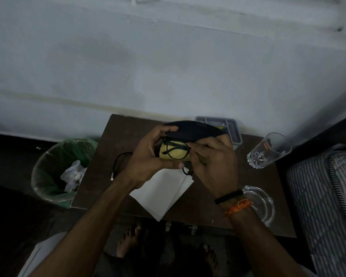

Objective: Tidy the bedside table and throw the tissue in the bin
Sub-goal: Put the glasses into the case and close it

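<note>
Above the brown bedside table [254, 182] I hold an open black glasses case [194, 131] with a yellow lining. My left hand [148, 154] grips the case from the left. My right hand [212, 162] holds black-rimmed glasses [177, 150] at the case's mouth, over the yellow lining. A flat white tissue [162, 194] lies on the table under my hands. A bin [54, 172] with a green liner stands on the floor left of the table, with crumpled white waste inside.
A black cable [118, 162] lies on the table's left part. A grey divided tray [228, 126] sits at the back. A drinking glass [268, 150] and a glass ashtray [264, 204] stand on the right side. A striped mattress [326, 206] adjoins the right. My bare feet [128, 244] are below.
</note>
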Action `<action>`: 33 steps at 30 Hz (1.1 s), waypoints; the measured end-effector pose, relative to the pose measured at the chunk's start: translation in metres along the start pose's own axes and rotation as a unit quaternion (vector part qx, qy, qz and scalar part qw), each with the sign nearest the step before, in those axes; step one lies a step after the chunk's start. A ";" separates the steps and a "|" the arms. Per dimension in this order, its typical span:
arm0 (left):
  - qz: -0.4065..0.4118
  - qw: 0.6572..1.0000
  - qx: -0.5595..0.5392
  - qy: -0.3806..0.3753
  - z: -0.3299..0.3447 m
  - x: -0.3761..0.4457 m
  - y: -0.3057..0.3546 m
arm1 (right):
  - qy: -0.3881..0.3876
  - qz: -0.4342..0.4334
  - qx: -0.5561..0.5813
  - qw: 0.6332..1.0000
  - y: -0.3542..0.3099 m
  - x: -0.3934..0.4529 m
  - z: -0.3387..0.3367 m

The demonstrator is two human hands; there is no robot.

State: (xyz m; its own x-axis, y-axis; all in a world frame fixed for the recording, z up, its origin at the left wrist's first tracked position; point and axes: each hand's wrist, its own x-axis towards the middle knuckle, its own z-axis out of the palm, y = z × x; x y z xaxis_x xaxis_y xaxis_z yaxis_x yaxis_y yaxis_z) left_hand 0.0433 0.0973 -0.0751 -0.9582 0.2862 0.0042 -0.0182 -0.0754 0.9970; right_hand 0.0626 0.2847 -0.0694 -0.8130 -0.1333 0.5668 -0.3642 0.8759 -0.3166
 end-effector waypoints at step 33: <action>-0.024 0.995 -0.098 0.007 -0.002 0.000 0.002 | -0.095 0.480 0.531 0.692 0.001 0.021 -0.027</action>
State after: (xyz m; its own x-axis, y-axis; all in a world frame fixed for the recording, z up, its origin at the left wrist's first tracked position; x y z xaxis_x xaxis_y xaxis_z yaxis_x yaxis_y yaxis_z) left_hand 0.0425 0.0955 -0.0728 -0.9588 0.2803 -0.0451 -0.1177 -0.2478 0.9616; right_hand 0.0575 0.2956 -0.0376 -0.9205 0.1269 -0.3696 0.3377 -0.2179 -0.9157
